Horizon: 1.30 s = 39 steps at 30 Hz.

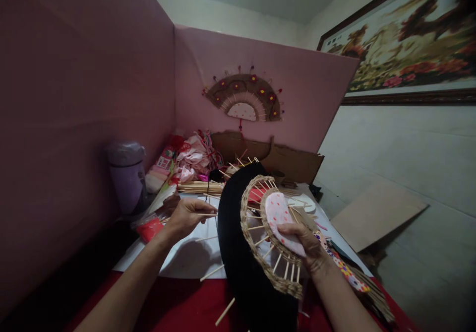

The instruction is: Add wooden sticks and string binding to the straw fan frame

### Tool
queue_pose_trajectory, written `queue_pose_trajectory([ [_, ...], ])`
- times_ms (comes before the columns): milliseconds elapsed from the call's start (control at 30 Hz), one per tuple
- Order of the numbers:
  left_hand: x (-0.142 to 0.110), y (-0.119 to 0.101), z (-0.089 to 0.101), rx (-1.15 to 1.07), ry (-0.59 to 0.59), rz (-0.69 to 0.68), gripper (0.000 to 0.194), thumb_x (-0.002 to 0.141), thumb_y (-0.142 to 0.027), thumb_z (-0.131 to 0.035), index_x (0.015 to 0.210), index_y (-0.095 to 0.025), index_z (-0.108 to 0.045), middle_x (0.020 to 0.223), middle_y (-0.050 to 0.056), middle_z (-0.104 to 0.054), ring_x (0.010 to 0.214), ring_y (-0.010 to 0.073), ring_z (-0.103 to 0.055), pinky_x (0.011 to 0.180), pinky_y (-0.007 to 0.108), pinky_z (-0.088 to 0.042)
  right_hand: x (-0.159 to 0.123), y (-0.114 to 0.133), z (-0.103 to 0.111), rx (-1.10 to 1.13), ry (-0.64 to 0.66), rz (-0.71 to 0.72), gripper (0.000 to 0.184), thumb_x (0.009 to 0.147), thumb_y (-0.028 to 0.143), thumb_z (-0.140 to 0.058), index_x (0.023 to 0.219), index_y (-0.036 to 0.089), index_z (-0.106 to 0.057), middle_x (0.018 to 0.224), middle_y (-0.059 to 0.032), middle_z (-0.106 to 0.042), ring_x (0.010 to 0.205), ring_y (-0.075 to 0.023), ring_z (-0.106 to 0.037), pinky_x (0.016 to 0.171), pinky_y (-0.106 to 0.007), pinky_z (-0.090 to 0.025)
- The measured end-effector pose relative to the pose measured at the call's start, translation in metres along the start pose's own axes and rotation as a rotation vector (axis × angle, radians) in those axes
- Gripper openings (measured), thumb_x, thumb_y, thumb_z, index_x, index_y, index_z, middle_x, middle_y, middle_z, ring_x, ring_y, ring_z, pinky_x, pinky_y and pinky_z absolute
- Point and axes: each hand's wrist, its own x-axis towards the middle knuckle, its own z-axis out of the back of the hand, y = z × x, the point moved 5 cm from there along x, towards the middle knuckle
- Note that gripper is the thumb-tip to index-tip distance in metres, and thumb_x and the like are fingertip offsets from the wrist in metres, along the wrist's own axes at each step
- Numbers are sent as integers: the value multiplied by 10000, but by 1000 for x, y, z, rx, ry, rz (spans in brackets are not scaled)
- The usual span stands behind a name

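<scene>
Through the head camera I take the clock from the polka-dot pad (pixel 278 208) at the heart of the hand fan (pixel 238 252). The fan is held up over the white sheet (pixel 130 260) and the red cloth (pixel 178 297), its black band arching along the nine o'clock side. My hands are apart. The right hand (pixel 308 242), at four o'clock, is clamped on the pad with its thumb across the face; the fingers behind are mostly hidden. The left hand (pixel 189 217), at nine, has thumb and finger pinched together, apparently on the tip of a stick (pixel 207 215) beyond the band's outer edge. Whether a thread runs there too, I can't tell.

To do this well, I'd anchor everything with the right hand: firm on the pad, clear of the braided ring (pixel 250 232), since the bare spokes around it look easy to bend. With the left I'd pinch lightly, close to the band, and work along the stick's own line; a sideways pull could snap it or pucker the black cloth. I'd also watch the tips jutting from eleven round to seven, because the lower ones could snag my left forearm.
</scene>
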Motion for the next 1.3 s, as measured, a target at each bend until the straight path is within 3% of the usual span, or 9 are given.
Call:
queue_pose_trajectory([
  [167, 1, -5, 8, -2, -45, -12, 98, 584, -223, -686, 619, -139, -722, 658, 80, -696, 513, 112, -511, 474, 227, -396, -1, -2, -1, -37, 46, -69, 275, 562, 66, -579, 820, 46, -672, 692, -139, -700, 616, -231, -672, 666, -337, -542],
  [500, 0, 0, 20, 255, -22, -53, 164, 643, -301, -674, 674, -146, -719, 538, 37, -633, 470, 105, -484, 457, 227, -386, 2, 0, 5, -175, -7, -28, 242, 586, 60, -581, 809, 65, -672, 680, -113, -703, 585, -203, -664, 608, -299, -538],
  [667, -2, -10, 21, 205, -23, -56, 145, 643, -259, -661, 706, -142, -719, 617, 48, -645, 568, 127, -532, 529, 237, -408, 0, 0, -2, -166, 54, -36, 319, 601, 51, -557, 905, 49, -654, 696, -122, -702, 602, -199, -664, 606, -297, -536],
  [833, -6, -22, 22, 157, 36, -3, 148, 625, -182, -604, 708, -167, -726, 651, 23, -625, 613, 122, -516, 552, 222, -382, 1, -3, 2, -182, 90, -72, 291, 591, 76, -570, 866, 32, -657, 687, -136, -698, 571, -194, -658, 589, -285, -532],
  [1067, -11, -16, 23, -72, 100, 123, 202, 643, -196, -595, 795, -170, -725, 758, 57, -655, 703, 152, -521, 619, 249, -384, -1, -7, -1, -151, 303, -90, 339, 606, 122, -569, 928, 42, -641, 760, -133, -702, 640, -185, -666, 610, -253, -517],
  [1300, -5, -13, 17, -58, 119, 33, 147, 654, -272, -687, 767, -187, -729, 744, 32, -566, 692, 120, -475, 603, 233, -365, -1, -6, -3, -147, 308, -78, 345, 608, 107, -562, 943, 59, -631, 783, -126, -703, 695, -193, -671, 654, -263, -519],
])
